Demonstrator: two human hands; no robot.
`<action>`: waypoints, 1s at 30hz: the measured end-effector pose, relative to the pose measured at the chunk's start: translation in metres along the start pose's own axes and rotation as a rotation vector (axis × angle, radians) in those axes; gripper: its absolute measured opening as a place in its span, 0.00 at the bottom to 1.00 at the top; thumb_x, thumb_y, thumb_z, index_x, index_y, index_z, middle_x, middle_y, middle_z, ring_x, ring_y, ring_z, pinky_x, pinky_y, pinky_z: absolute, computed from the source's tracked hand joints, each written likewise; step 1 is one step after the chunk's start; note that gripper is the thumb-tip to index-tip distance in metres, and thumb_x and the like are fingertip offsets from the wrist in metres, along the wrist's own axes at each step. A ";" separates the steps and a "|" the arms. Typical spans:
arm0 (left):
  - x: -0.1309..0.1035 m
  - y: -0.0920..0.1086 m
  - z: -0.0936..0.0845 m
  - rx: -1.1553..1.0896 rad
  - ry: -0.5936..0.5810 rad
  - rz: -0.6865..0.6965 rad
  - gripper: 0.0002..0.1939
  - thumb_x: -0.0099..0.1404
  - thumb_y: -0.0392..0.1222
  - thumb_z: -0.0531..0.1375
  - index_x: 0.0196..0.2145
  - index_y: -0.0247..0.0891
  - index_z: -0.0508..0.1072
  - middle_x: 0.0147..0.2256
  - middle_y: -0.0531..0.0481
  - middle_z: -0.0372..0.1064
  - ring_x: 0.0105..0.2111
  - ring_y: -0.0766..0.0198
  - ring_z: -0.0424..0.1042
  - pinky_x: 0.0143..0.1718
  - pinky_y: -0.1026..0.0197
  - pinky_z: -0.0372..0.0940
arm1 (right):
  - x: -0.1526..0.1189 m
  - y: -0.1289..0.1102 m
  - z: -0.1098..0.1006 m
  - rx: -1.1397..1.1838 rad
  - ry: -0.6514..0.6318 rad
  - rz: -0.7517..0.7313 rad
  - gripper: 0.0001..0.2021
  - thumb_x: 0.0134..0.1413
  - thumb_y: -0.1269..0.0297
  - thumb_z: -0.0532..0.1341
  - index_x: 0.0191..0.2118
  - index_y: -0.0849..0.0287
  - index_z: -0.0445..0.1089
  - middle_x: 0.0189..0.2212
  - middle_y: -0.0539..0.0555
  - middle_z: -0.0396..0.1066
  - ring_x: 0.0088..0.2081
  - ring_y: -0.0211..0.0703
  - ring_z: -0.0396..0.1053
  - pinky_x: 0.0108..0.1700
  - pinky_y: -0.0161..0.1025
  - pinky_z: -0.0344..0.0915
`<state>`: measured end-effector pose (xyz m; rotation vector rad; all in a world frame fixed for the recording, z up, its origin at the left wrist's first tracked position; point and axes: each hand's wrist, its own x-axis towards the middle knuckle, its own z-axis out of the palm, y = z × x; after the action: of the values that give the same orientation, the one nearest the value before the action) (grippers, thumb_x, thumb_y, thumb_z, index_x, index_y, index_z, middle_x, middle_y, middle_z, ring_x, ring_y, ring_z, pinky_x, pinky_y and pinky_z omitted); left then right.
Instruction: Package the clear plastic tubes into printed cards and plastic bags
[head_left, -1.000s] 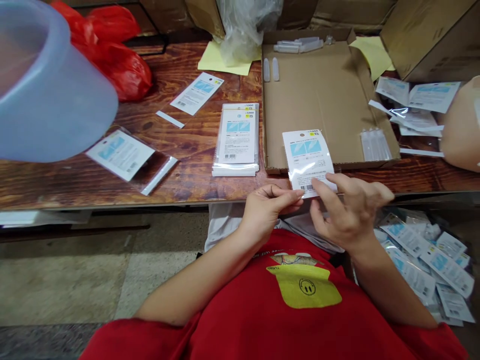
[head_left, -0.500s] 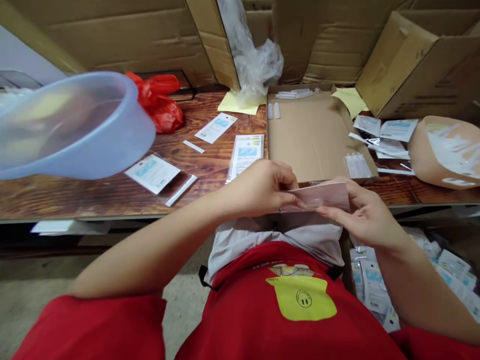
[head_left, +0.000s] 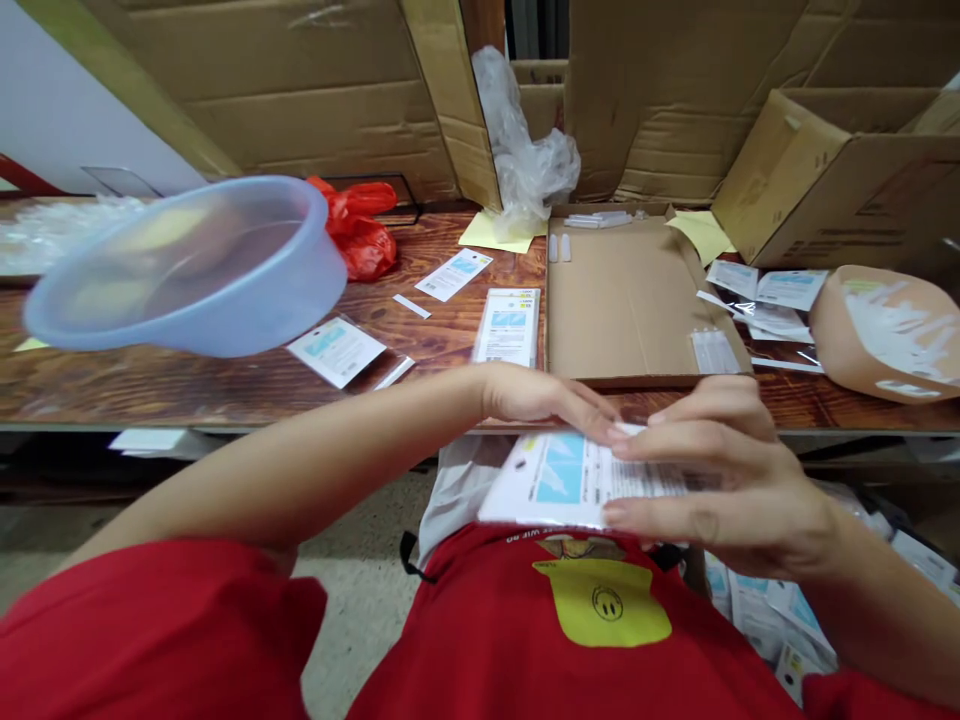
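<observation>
A white printed card with a blue picture, apparently in a clear packet (head_left: 559, 480), is tilted in front of my red shirt, over my lap. My right hand (head_left: 720, 475) grips its right part between thumb and fingers. Along the upper edge of the card packet lies my left hand (head_left: 536, 395), its fingertips pressed to it close to those of my right hand; part of its grip is hidden. Just beyond my left wrist is a stack of similar card packets (head_left: 508, 330) on the wooden table.
A shallow cardboard tray (head_left: 637, 310) holds small clear plastic pieces. At left stand a blue basin (head_left: 300, 285) and a red plastic bag (head_left: 367, 235). On the right are a beige bin (head_left: 836, 320), loose packets (head_left: 791, 288) and a cardboard box (head_left: 772, 170). More packets (head_left: 772, 610) lie below table level.
The card packet has come closer to my body and turned so its printed face shows. My right hand has shifted its grip on it; my left hand's fingers have straightened along the edge.
</observation>
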<state>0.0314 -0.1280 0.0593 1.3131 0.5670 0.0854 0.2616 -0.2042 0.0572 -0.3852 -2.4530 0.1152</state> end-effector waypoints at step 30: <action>0.039 -0.055 0.042 0.325 0.717 0.286 0.13 0.51 0.36 0.70 0.20 0.36 0.68 0.27 0.50 0.73 0.28 0.66 0.69 0.31 0.64 0.60 | -0.019 -0.001 0.039 -0.313 0.082 0.483 0.03 0.63 0.67 0.62 0.38 0.57 0.74 0.30 0.50 0.76 0.32 0.41 0.70 0.44 0.47 0.57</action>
<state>0.0694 -0.1662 0.0005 1.6736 1.0227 0.7479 0.2514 -0.2106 0.0150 -1.0928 -2.2521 -0.0826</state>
